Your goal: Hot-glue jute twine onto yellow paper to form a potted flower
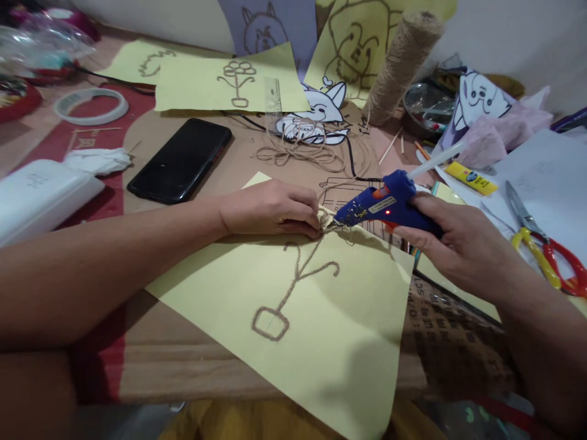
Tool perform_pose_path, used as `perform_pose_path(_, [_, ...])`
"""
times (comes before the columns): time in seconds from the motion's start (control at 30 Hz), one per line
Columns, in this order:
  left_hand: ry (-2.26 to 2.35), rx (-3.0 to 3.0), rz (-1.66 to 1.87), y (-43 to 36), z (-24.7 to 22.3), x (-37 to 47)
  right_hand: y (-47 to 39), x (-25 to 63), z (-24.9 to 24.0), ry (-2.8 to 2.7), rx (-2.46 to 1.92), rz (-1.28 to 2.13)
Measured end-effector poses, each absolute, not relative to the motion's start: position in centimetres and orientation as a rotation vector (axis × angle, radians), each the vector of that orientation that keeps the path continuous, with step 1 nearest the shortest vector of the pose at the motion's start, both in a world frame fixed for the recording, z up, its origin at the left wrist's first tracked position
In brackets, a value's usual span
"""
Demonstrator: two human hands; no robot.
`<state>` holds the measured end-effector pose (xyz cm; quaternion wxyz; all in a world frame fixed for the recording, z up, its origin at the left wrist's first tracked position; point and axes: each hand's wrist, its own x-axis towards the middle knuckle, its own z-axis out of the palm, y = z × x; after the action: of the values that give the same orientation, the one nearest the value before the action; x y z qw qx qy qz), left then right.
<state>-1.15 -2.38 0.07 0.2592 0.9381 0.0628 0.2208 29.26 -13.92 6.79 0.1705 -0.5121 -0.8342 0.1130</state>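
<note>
A blue hot glue gun [373, 205] with a lit red light is gripped in my right hand [458, 244]. Its nozzle touches down at the top of a twine stem, right beside the fingertips of my left hand [288, 211]. Those fingers are pinched together on brown twine [324, 219] at the upper part of a yellow paper sheet [353, 293]. On this sheet, twine forms a potted plant outline [270, 322] with a stem and two curled branches. A clear glue stick [438, 160] pokes out of the gun's back.
A black phone [181, 160] and a tape roll [90, 105] lie left. Behind are a finished twine flower sheet [236, 82], loose twine [302, 146] and a twine spool [401, 67]. Scissors [543, 244] and a yellow tube [471, 178] lie right. The cardboard's front edge [206, 379] is near me.
</note>
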Motion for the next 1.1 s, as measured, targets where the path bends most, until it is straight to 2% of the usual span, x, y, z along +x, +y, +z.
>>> perform_pose_path(1.1, [0.151,2.568,0.597,-2.2,0.0,-1.1,-13.9,28.6,8.3,-2.426,-1.524,0.305])
